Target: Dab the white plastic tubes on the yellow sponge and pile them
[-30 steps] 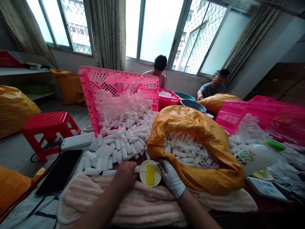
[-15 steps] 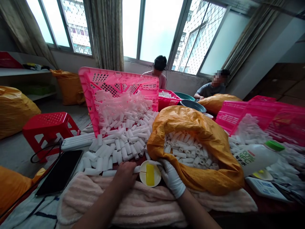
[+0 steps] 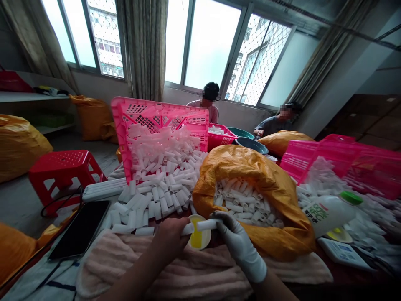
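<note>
My bare left hand (image 3: 171, 238) is closed round a short white tube (image 3: 188, 229), whose end sticks out to the right. My right hand (image 3: 239, 242), in a white glove, pinches another white tube (image 3: 206, 225) that points left. A small gap separates the two tube ends. Below and behind them lies a round white dish (image 3: 205, 239) with a yellow patch (image 3: 196, 238). Many loose white tubes (image 3: 156, 207) are heaped beyond my left hand. An orange sack (image 3: 282, 209), open and holding more tubes, stands beyond my right hand.
A pink towel (image 3: 125, 263) covers the near edge. A black phone (image 3: 79, 230) and red stool (image 3: 62, 167) are left. Behind the heap, a pink crate (image 3: 120, 142) leans. Rightward are a bottle (image 3: 332, 211) and a white device (image 3: 343, 253). Two people sit near the windows.
My right hand has drawn back from the dish's rim and now holds its tube level above the dish. My left hand has moved slightly right, its tube now over the dish's left part.
</note>
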Available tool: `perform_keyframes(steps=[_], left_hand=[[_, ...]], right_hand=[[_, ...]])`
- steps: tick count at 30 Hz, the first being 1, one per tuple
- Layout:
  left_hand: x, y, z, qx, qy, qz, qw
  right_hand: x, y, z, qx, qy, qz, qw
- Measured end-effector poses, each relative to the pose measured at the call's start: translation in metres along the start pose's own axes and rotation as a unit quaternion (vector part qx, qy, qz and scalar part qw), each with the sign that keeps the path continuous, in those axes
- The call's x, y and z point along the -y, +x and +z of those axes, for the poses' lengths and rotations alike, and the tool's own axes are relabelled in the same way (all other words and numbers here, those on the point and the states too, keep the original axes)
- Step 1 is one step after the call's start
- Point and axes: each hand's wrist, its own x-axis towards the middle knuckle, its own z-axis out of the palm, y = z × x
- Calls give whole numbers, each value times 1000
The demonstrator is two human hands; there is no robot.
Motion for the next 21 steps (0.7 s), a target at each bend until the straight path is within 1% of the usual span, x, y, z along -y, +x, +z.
perform_keyframes(steps=[1, 3, 5, 6, 8, 9, 11, 12, 14, 16, 17, 18, 19, 21], left_hand=[[-5, -1, -2, 12, -7, 3, 1000], [-13, -4, -3, 32, -20, 5, 999], [-19, -7, -3, 49, -33, 17, 998], [-21, -9, -2, 57, -40, 25, 997], [-23, -14, 1, 68, -57, 33, 996], [-24, -16, 2, 70, -57, 28, 996], [-26, -20, 4, 65, -36, 7, 997], [-27, -22, 5, 64, -20, -2, 998], [-28, -24, 6, 62, 14, -5, 998], [-29, -25, 7, 59, 47, 5, 997], [-30, -25, 7, 56, 65, 10, 996], [-31, -25, 7, 53, 82, 11, 995], [-32, -25, 7, 52, 93, 8, 994], [-35, -25, 8, 61, 87, -8, 994]], right_hand=[[7, -4, 1, 11, -11, -8, 1000], [20, -10, 2, 26, -59, -62, 996], [31, -14, 1, 51, -118, -142, 982], [36, -16, 1, 74, -143, -177, 971], [44, -19, 0, 124, -178, -218, 952], [47, -20, -1, 133, -185, -224, 947], [48, -20, 0, 120, -175, -207, 955], [46, -19, 0, 107, -159, -179, 965], [40, -18, 1, 92, -111, -91, 985], [33, -18, 2, 81, -71, 1, 994], [30, -19, 3, 69, -61, 31, 995], [28, -21, 5, 52, -61, 40, 996], [27, -23, 6, 36, -68, 28, 997], [26, -30, 10, 31, -97, -46, 994]])
